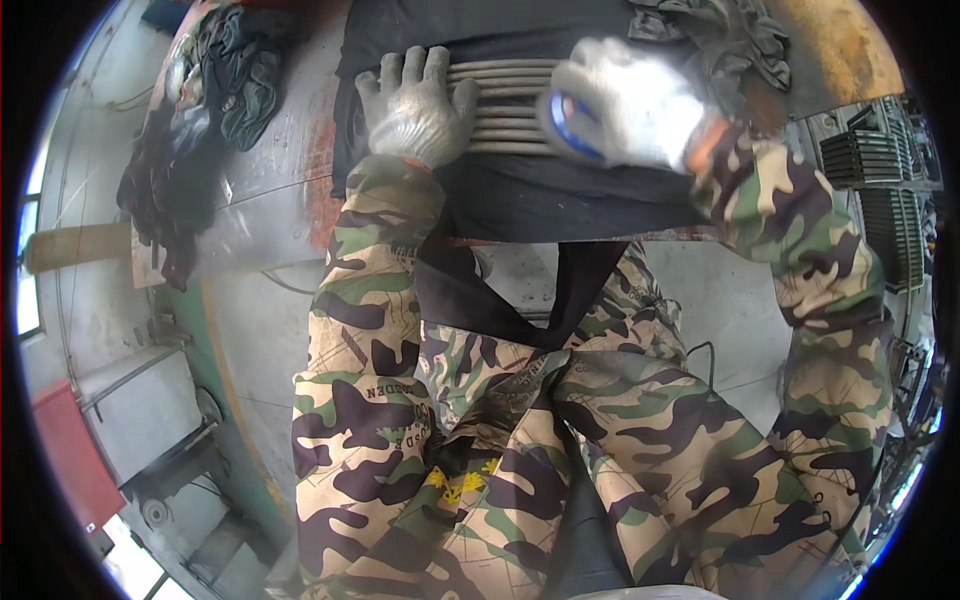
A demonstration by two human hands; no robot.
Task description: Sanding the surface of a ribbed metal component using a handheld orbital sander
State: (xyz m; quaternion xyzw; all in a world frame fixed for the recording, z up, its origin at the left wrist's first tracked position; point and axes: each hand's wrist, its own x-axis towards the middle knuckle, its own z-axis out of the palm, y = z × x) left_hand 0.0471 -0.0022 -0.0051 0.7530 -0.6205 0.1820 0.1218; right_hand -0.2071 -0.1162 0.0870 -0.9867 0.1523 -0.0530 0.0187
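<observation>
Head view, left hand [418,112] on several rods [508,124], right hand [635,100] gripping one disc [573,126]

We record one grey, rust-patched flat table [285,185]. On it we list: one spread black cloth [580,205], centre, bearing slim straight grey rods [505,124] side by side; one crumpled dark grey-green cloth heap [245,95], left; one rumpled dark grey cloth [740,45], far right.

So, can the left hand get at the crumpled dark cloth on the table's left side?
Probably yes: I see nothing standing between the left hand and the crumpled dark cloth. It's on the metal rods, though, so would have to leave them first.
</observation>
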